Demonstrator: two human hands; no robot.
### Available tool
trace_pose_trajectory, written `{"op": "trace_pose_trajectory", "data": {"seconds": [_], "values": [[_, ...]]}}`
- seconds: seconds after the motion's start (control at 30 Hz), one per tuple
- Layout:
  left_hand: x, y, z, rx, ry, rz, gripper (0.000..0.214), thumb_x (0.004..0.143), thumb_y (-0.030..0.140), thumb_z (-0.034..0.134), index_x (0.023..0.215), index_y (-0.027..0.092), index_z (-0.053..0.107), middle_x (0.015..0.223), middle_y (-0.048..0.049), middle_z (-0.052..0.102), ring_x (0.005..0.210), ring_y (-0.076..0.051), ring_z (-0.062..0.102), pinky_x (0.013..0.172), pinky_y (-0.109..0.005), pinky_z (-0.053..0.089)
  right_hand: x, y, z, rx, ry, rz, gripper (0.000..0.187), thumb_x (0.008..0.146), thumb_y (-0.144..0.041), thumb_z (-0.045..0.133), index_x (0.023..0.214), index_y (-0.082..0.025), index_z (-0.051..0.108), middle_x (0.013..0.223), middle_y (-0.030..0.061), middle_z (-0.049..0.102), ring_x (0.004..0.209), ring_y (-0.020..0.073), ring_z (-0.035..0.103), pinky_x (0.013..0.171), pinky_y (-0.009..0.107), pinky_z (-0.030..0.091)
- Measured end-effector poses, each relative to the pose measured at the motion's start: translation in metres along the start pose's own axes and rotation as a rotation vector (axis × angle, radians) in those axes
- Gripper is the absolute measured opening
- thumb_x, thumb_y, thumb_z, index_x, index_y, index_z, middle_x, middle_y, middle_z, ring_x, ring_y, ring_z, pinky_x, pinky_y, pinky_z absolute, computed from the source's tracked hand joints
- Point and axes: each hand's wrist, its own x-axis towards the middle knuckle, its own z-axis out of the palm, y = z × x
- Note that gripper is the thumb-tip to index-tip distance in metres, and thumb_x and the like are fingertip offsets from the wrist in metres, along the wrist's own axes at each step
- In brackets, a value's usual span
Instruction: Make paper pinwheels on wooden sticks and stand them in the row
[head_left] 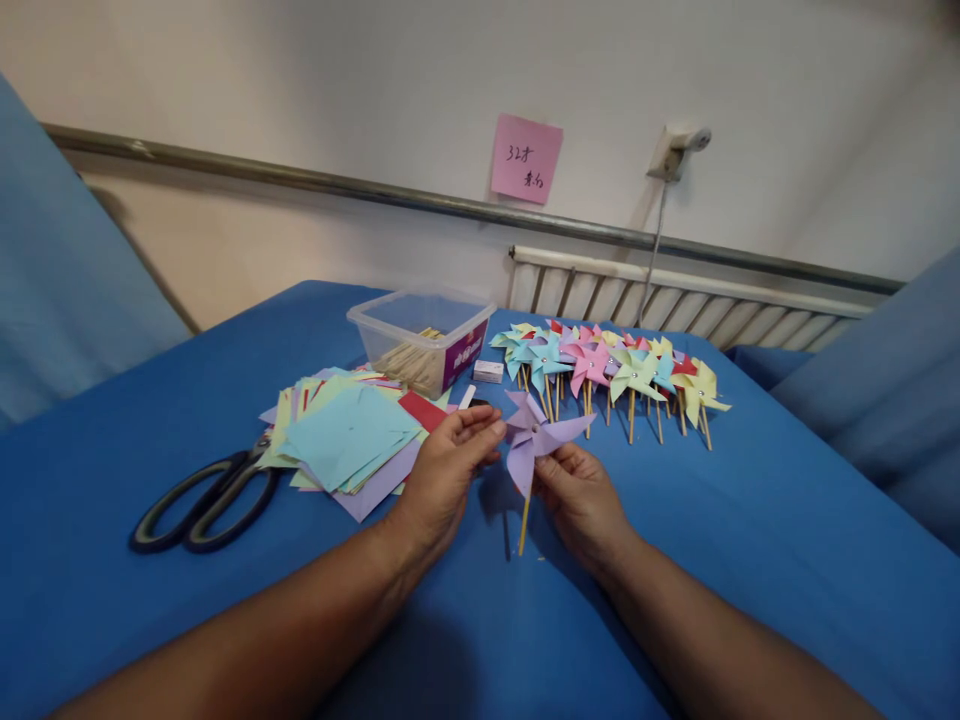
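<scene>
A purple paper pinwheel [536,436] on a thin wooden stick [525,525] is held up between my two hands over the blue-covered table. My right hand [583,492] pinches it from the right, just below the hub, with the fingers partly behind the paper. On the other side, the curled fingers and thumb of my left hand [448,465] close at the edge of the left blade. A small pin shows at the pinwheel's centre. Beside my left hand lies a pile of coloured paper squares [352,430], pale blue on top.
Black-handled scissors [206,500] lie left of the paper, blades partly hidden. Behind stands a clear plastic box [409,310] of wooden sticks [412,362], with a small white box [488,372] beside it. Several finished pinwheels [589,362] are grouped at the back right, before a radiator [675,290].
</scene>
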Motion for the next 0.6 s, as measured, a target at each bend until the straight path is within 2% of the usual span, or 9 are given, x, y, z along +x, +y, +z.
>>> {"op": "trace_pose_trajectory", "data": {"seconds": [0.07,0.2,0.37,0.5,0.6], "values": [[-0.0023,0.0011,0.0014,-0.073,-0.034,-0.067,0.039,0.073,0.03,0.071,0.107,0.015,0.058,0.102,-0.0075,0.064,0.095,-0.019,0.059,0.082,-0.031,0.044,-0.0003,0.001,-0.0001,0.01,-0.007,0.008,0.015,0.074,-0.032,0.073,0.079,-0.018,0.068,0.069,-0.0005,0.066,0.059,0.0102,0.056,0.059,0.023,0.043],[-0.0049,0.002,0.0028,-0.121,-0.169,-0.124,0.029,0.077,0.032,0.068,0.099,0.014,0.061,0.089,-0.0052,0.064,0.08,-0.015,0.059,0.073,-0.028,0.046,-0.0006,0.0026,-0.0009,-0.022,-0.043,0.037,0.019,0.073,-0.035,0.073,0.076,-0.017,0.069,0.062,0.0002,0.065,0.053,0.0102,0.053,0.055,0.023,0.04],[-0.002,0.0026,-0.0001,-0.096,-0.144,-0.091,0.031,0.076,0.031,0.069,0.102,0.016,0.061,0.092,-0.0042,0.064,0.08,-0.014,0.059,0.072,-0.026,0.046,-0.0002,-0.0003,0.0017,-0.037,-0.013,0.065,0.022,0.072,-0.038,0.073,0.077,-0.017,0.07,0.063,0.0016,0.066,0.052,0.0107,0.053,0.052,0.023,0.039],[-0.0023,0.0034,0.0005,-0.099,-0.213,-0.103,0.03,0.075,0.026,0.07,0.101,0.015,0.063,0.084,-0.0037,0.065,0.07,-0.014,0.059,0.065,-0.026,0.046,0.0002,-0.0009,0.0043,-0.026,0.002,0.075,0.024,0.069,-0.038,0.076,0.077,-0.017,0.07,0.065,0.002,0.067,0.051,0.0106,0.054,0.053,0.023,0.042],[-0.0041,0.0025,0.0019,-0.067,-0.2,-0.077,0.032,0.073,0.024,0.071,0.103,0.015,0.064,0.084,-0.004,0.067,0.068,-0.013,0.059,0.064,-0.026,0.046,0.0007,0.0024,0.0035,-0.041,-0.009,0.079,0.024,0.069,-0.039,0.076,0.075,-0.017,0.069,0.064,0.0019,0.067,0.052,0.0107,0.056,0.054,0.023,0.043]]}}
